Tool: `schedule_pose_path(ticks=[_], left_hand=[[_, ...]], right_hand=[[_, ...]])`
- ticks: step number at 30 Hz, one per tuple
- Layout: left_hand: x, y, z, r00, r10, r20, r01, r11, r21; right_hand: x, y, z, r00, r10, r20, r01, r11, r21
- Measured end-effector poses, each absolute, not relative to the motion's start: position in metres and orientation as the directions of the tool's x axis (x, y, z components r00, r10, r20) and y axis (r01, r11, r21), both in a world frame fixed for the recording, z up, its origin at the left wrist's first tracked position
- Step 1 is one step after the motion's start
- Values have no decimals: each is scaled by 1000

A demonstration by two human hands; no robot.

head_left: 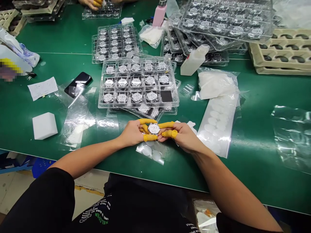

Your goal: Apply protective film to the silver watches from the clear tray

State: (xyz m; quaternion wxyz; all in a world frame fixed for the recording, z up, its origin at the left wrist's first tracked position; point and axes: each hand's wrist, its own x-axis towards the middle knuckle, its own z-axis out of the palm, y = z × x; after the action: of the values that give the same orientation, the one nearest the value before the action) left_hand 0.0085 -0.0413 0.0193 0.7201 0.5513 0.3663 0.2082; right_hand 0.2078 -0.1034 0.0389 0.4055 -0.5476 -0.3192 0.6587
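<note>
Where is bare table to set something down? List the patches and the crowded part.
Bare table shows at right, between the strip of white discs and the clear plastic sheet. Another patch lies left of the watch trays, beyond the phone. Crowded: around the left hand and right hand, with the trays beyond and plastic film to the left.

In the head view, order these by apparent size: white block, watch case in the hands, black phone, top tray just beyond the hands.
Largest to smallest:
1. Top tray
2. White block and black phone: too alike to rank, and clear film partly covers the phone
3. Watch case
</note>
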Motion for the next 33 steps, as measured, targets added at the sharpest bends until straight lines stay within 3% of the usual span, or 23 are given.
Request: schedule_pose_path(ticks=[7, 12, 17, 23, 33], left_hand=[[8, -42, 17, 640, 710, -293, 123, 283, 951], [7, -42, 17, 643, 708, -293, 114, 289, 950], [6, -45, 15, 661, 712, -236, 153, 180, 972], [6, -44, 16, 657, 714, -242, 160, 182, 970], [5, -44, 15, 664, 718, -209, 183, 115, 976]], right_hand=[[205, -107, 37, -6, 890, -455, -90, -454, -887], [205, -105, 37, -60, 896, -441, -113, -445, -889], [196, -104, 33, 57, 895, -442, -32, -441, -897], [197, -103, 33, 5, 892, -451, -44, -451, -892], [199, -105, 34, 64, 893, -446, -48, -444, -895]])
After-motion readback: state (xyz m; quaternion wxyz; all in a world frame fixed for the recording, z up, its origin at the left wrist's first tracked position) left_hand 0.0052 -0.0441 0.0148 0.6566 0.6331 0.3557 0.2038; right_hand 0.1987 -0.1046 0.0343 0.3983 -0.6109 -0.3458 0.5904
